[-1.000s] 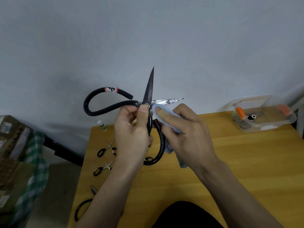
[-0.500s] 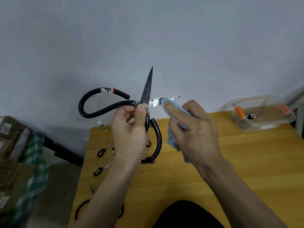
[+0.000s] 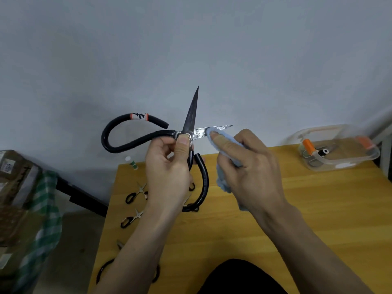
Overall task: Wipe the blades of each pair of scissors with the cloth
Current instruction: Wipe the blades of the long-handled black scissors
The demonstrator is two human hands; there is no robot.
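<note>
My left hand (image 3: 169, 170) grips a large pair of black-handled scissors (image 3: 135, 141) at the pivot, held up in front of the wall with the blades spread wide. One dark blade points straight up; the other, shiny blade points right. My right hand (image 3: 248, 168) holds a light blue cloth (image 3: 222, 179) and pinches it round the middle of the shiny blade, whose tip sticks out past the cloth. Two small pairs of scissors (image 3: 135, 193) (image 3: 130, 219) lie on the wooden table (image 3: 318, 209) at the left, and another black-handled pair (image 3: 106, 270) lies partly hidden under my left forearm.
A clear plastic box (image 3: 339, 153) with orange clips stands at the table's far right corner. A small white and green tube (image 3: 131, 162) lies at the far left corner. Beside the table on the left are cardboard boxes (image 3: 12, 177) and a green checked cloth (image 3: 42, 219).
My right hand has slid the cloth outward along the shiny blade from near the pivot toward the tip. The scissors have risen slightly.
</note>
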